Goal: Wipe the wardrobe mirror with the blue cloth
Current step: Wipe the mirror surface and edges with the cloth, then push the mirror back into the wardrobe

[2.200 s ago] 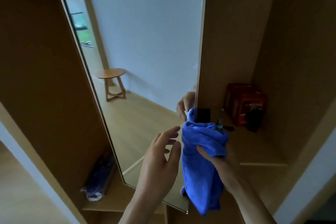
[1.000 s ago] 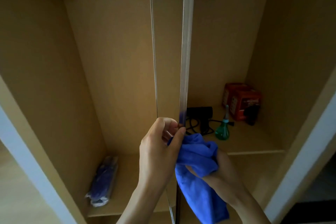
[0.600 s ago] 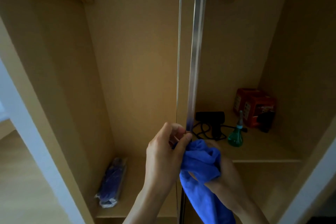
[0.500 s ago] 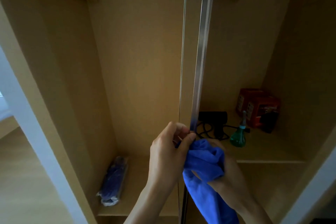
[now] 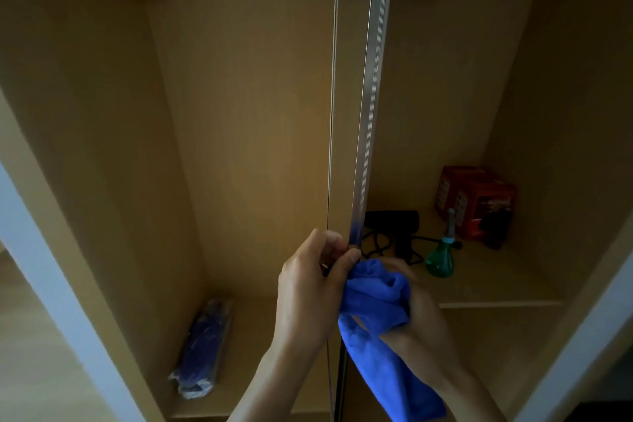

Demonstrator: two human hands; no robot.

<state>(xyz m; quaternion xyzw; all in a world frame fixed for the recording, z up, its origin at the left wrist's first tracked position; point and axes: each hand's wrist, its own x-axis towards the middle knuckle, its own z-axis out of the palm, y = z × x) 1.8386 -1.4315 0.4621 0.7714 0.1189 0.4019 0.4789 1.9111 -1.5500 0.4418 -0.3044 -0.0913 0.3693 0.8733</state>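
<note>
- You were on the set-up step, not the wipe itself, as I judged it: the mirror [image 5: 371, 79] stood edge-on to you, and no glass face showed anywhere in the frame.
- Your left hand [image 5: 310, 291] sat just below the centre of the frame. Its grip was closed on the mirror's metal edge, pinched between thumb and curled fingers.
- Your right hand [image 5: 426, 322] was at lower right of centre, its grip closed round the bunched cloth [image 5: 375, 300].
- The cloth lay just right of the mirror's edge, against your left thumb. Its loose tail hung toward the bottom of the frame. Whether it touched the mirror I could not tell.
- The mirror's long axis ran upright, from the top centre of the frame to the bottom edge, leaning slightly right toward the top. Its thin edge pointed at you, so its broad faces looked left and right. Which side carried the glass could not be told.
- The next move, I judged, called for swinging the panel with your left hand until the glass faced you.
- After that you would need to spread the cloth flat on the glass and stroke along the long axis. The left hand should brace the edge so the panel does not swing under pressure.
- The bottle [image 5: 440, 259] stood on the shelf [image 5: 486, 284] right of the cloth, so the tail would have to pass clear of it.
</note>
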